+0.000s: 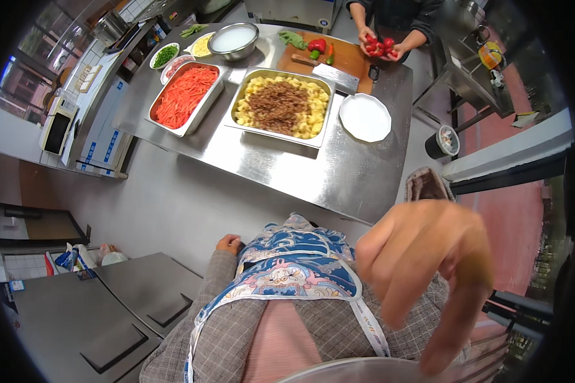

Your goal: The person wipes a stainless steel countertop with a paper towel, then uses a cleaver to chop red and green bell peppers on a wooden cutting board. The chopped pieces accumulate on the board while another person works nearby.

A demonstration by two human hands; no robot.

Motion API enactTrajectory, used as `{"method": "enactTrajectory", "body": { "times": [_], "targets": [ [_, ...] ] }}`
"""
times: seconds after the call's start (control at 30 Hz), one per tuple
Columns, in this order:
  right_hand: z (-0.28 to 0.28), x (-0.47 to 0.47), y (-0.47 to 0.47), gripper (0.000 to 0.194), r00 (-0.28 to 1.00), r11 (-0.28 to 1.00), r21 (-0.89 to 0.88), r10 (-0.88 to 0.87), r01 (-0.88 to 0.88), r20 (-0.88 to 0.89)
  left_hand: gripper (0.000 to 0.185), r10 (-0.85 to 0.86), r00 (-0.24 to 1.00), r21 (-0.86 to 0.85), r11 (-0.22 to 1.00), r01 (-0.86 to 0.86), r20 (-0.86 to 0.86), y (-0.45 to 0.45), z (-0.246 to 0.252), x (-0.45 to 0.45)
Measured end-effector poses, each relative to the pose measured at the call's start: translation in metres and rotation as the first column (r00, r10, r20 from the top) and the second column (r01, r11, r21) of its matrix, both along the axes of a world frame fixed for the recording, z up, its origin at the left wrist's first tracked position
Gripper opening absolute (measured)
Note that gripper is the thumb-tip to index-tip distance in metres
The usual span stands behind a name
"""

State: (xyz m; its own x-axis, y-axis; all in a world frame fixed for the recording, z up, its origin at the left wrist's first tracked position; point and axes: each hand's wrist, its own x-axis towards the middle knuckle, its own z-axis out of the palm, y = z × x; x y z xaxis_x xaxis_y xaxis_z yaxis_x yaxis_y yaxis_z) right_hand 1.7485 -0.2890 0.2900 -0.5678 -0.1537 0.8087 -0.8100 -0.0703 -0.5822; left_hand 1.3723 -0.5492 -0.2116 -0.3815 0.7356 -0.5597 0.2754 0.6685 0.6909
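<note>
Close to the camera, my right hand [426, 268] is raised with bent fingers, its tip near the curved rim of a translucent object [354, 371] at the bottom edge; whether it touches that rim is unclear. My left hand [229, 244] hangs beside my patterned blue apron [287, 277], fingers curled, its inside hidden. Before me on the steel table [287, 172] stand a metal pan of yellow chunks topped with brown minced food [280, 105], a metal pan of shredded orange-red vegetable [186, 95] and a white plate [365, 118]. A steel bowl of whitish liquid [233, 40] stands behind.
Across the table a person's hands [381, 48] hold red peppers over a wooden cutting board [306, 40] with a cleaver [336, 77]. Small bowls of chopped green [165, 56] and yellow food [202, 46] stand at the far left. A bin [442, 142] is right; steel cabinets [76, 321] are lower left.
</note>
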Motion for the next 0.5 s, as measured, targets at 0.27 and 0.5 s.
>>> {"method": "enactTrajectory", "body": {
  "times": [0.27,0.5],
  "targets": [
    [-0.008,0.118,0.050,0.019,1.000,0.999,-0.048,0.005,-0.006,-0.016,0.025,-0.117,0.990,-0.110,0.988,0.109,-0.072,0.016,0.041,0.125],
    [-0.009,0.191,0.042,0.018,0.998,0.999,-0.038,-0.029,0.031,0.046,0.024,0.135,0.991,-0.087,0.987,-0.136,-0.014,-0.024,0.037,0.195]
  ]
}}
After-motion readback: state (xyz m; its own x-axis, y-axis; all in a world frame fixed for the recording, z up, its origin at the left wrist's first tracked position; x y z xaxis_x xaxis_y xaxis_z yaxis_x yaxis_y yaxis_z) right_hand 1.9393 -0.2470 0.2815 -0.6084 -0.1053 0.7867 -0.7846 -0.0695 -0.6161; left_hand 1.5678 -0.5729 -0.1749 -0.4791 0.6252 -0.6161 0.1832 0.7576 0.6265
